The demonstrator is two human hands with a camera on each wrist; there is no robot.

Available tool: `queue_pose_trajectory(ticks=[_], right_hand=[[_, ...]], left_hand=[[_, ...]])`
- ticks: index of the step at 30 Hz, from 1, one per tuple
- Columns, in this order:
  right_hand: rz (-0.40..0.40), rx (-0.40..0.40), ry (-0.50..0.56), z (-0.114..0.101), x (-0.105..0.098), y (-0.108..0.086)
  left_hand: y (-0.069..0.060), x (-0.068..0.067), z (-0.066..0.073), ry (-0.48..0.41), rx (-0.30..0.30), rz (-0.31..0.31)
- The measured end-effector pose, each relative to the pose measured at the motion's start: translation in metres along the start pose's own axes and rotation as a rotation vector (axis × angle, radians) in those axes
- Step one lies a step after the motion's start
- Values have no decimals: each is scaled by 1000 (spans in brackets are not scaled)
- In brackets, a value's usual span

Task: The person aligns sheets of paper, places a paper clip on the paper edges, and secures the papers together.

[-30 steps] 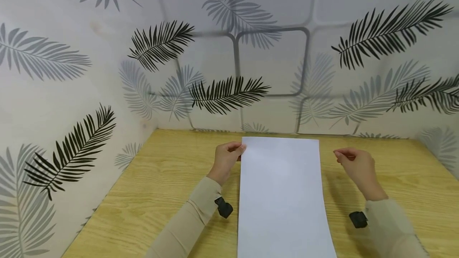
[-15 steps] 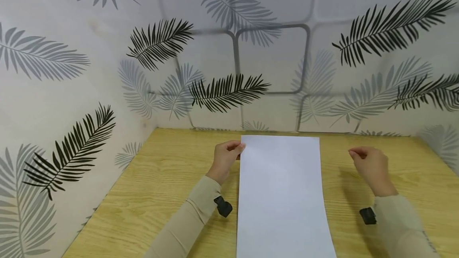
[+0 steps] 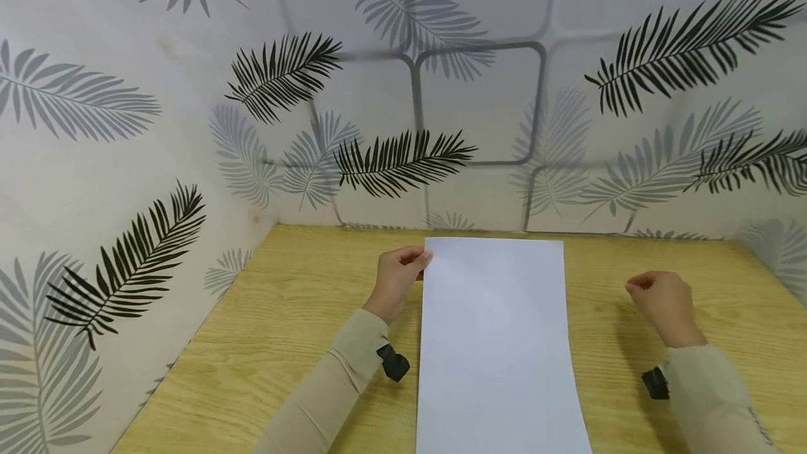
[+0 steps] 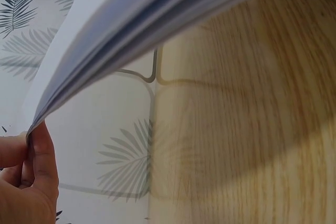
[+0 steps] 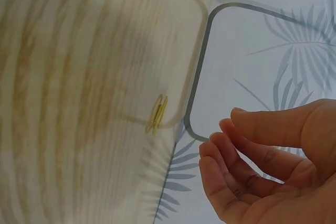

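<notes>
A stack of white paper (image 3: 494, 342) stretches from near the back of the table past the bottom of the head view. My left hand (image 3: 396, 277) pinches its far left corner between thumb and fingers. Several sheet edges fan slightly along the stack (image 4: 136, 30) in the left wrist view. Right of the paper, my right hand (image 3: 663, 303) hovers above the table with loosely curved fingers and holds nothing visible. Near it on the wood lies a small yellow wire piece that looks like a paper clip (image 5: 158, 114), only faint in the head view.
The table (image 3: 302, 314) has a light wood grain and ends at a leaf-patterned wall (image 3: 378, 104) behind and on the left. A small black device (image 3: 394, 363) sits at the left wrist, another black device (image 3: 656, 383) at the right.
My right hand has moved right, away from the paper, and dipped slightly lower; the yellow piece shows more beneath it. My left hand keeps its pinch on the paper corner.
</notes>
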State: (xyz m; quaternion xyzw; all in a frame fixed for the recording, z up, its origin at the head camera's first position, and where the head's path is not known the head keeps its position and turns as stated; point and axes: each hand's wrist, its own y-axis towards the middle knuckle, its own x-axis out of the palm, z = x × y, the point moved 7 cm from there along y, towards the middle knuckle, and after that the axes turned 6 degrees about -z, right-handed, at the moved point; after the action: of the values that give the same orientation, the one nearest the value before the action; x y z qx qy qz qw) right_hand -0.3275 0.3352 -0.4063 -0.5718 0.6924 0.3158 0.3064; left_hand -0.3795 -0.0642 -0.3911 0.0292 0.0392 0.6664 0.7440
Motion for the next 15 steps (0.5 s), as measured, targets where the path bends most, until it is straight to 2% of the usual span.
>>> queue_pose_trajectory(ticks=[15], right_hand=[[-154, 83, -13, 11, 6, 0]], left_hand=[[-2, 0, 2, 3, -20, 6]])
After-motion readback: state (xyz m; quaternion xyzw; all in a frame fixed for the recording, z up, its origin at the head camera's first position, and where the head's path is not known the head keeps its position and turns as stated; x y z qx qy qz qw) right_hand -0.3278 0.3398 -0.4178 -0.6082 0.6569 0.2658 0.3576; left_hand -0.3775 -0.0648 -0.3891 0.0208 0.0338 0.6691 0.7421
